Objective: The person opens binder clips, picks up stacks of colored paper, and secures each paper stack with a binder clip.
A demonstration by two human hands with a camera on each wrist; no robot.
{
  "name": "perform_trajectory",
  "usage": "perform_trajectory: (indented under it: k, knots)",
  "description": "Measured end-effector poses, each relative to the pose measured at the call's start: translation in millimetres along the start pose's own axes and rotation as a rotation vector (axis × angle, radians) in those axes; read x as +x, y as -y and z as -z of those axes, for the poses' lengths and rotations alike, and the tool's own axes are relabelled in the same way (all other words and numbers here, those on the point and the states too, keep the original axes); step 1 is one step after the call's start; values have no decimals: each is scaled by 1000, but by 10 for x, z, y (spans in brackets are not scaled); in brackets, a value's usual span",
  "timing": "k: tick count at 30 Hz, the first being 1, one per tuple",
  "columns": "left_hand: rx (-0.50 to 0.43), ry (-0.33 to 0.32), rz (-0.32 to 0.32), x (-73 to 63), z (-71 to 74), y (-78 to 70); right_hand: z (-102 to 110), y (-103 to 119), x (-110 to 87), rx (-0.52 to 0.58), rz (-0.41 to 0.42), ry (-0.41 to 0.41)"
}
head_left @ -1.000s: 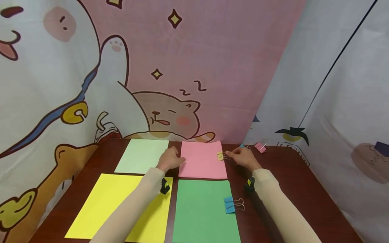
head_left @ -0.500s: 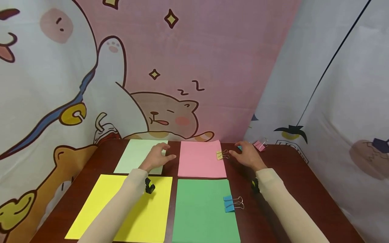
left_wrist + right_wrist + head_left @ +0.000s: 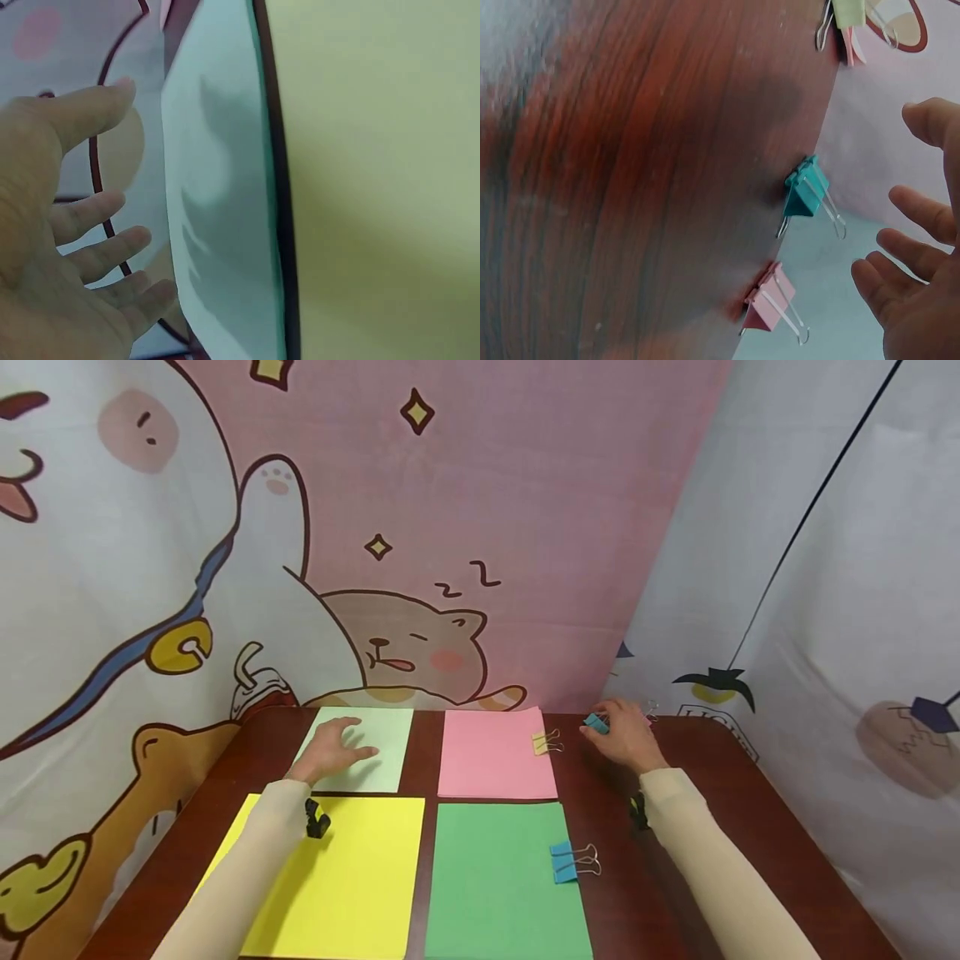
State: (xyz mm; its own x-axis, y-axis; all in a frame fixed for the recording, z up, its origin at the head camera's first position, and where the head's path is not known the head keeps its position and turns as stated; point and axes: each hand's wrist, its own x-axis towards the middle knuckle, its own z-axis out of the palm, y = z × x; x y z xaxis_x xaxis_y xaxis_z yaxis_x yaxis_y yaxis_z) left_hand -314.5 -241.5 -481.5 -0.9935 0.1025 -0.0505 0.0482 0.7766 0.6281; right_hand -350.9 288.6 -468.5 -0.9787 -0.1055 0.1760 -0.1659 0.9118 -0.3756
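Note:
My left hand (image 3: pixel 333 752) hovers above the pale green sheets (image 3: pixel 390 752) with thumb and fingers spread apart, holding nothing; its shadow falls on them in the left wrist view. At the table's far edge, my right hand (image 3: pixel 628 739) reaches over a teal binder clip (image 3: pixel 807 191). The right wrist view shows its fingers apart from that clip, with nothing in them. A pink binder clip (image 3: pixel 770 304) sits beside the teal one, mostly hidden behind the hand in the head view. A yellow binder clip (image 3: pixel 540 743) grips the right edge of the pink paper stack (image 3: pixel 487 756).
Nearer on the brown table (image 3: pixel 637 893) lie yellow paper (image 3: pixel 352 885) on the left and green paper (image 3: pixel 495 877) on the right. A blue binder clip (image 3: pixel 564 862) holds the green paper's right edge. A cartoon-printed cloth (image 3: pixel 570 568) hangs behind the table.
My right hand has let go of the yellow clip and moved right to the teal clip. My left hand has drawn away leftward from the pink paper to above the pale green sheets.

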Motion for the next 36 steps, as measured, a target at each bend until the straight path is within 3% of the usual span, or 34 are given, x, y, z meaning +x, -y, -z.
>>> perform_trajectory:
  k: [6, 15, 19, 27, 36]
  knots:
    - [27, 23, 47, -64, 145, 245, 12, -71, 43, 10, -25, 19]
    - [63, 75, 127, -134, 255, 411, 41, -170, 119, 90, -74, 91]
    - [74, 88, 147, -130, 269, 422, 51, -206, 176, 124, -133, 120]
    - [172, 61, 98, -110, 278, 362, 56, -253, 289, 107, -211, 188]
    - [205, 74, 170, -82, 289, 281, 57, -223, 397, 44, -237, 215]
